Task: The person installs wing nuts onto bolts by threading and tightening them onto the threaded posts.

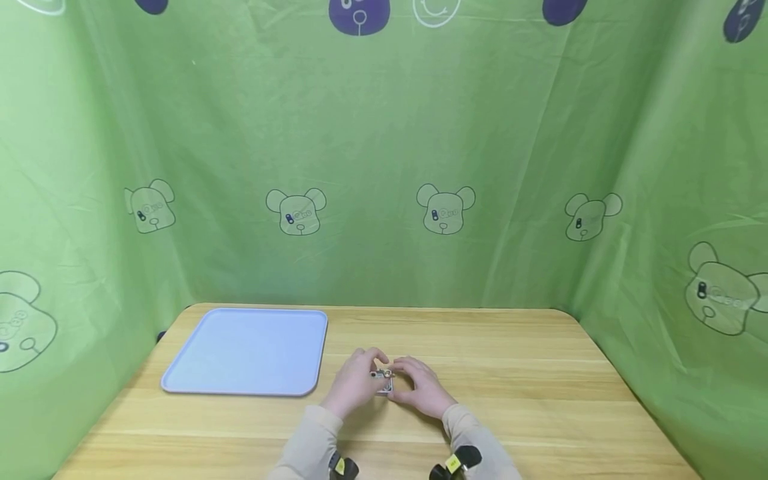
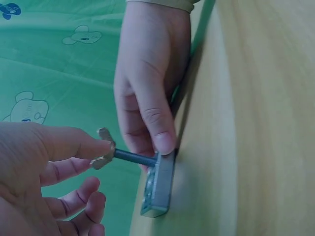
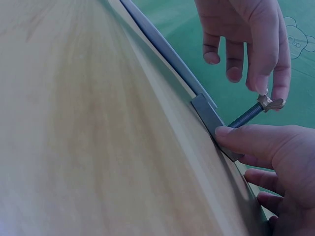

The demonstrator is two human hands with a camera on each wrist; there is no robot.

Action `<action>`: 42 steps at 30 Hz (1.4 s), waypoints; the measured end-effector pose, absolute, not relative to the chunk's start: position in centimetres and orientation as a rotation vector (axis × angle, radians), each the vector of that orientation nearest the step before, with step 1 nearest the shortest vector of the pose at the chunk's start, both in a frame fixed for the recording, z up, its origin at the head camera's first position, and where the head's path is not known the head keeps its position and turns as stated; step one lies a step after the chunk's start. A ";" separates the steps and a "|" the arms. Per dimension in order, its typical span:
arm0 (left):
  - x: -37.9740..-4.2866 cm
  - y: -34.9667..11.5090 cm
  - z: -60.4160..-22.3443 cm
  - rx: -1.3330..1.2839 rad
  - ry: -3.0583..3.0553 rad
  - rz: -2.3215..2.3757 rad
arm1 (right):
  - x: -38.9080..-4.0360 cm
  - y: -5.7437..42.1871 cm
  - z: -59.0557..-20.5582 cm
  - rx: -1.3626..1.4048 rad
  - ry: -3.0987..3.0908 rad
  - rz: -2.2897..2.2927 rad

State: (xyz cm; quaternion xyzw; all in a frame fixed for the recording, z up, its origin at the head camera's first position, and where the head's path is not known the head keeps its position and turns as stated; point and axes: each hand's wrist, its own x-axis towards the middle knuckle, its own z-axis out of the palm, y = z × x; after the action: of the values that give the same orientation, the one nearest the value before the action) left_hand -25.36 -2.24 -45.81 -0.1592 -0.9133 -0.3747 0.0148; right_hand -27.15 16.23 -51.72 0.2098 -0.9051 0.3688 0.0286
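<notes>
A small flat rectangular block [image 2: 161, 189] lies on the wooden table, with a dark threaded bolt [image 2: 135, 157] standing up from its top. On the bolt's upper end sits a brass-coloured wing nut [image 3: 269, 103]. My left hand [image 1: 354, 382] pinches that nut between thumb and index finger, its other fingers loosely curled beside the bolt. From the right side, my right hand [image 1: 422, 390] grips the block by its end, thumb pressed along the near edge. In the head view the fingers partly cover the block.
A light blue tray [image 1: 249, 353] lies on the left part of the wooden table [image 1: 510, 360], a short way left of my hands. Green patterned cloth [image 1: 372, 260] hangs behind the table and along both sides.
</notes>
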 end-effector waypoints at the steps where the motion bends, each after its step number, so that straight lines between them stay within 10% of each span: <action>1: -25.4 -2.3 -45.7 -0.493 -2.836 -1.180 | -27.2 16.2 -51.7 0.651 -2.794 1.137; 42: -25.3 -2.2 -45.9 -0.475 -2.891 -1.192 | -27.1 16.2 -51.6 0.655 -2.794 1.141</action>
State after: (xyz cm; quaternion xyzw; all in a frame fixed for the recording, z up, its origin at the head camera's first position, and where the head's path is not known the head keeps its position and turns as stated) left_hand -25.30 -2.20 -45.87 -0.1502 -0.9139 -0.3769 -0.0107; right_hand -27.08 16.22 -51.57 0.2119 -0.9044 0.3695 0.0268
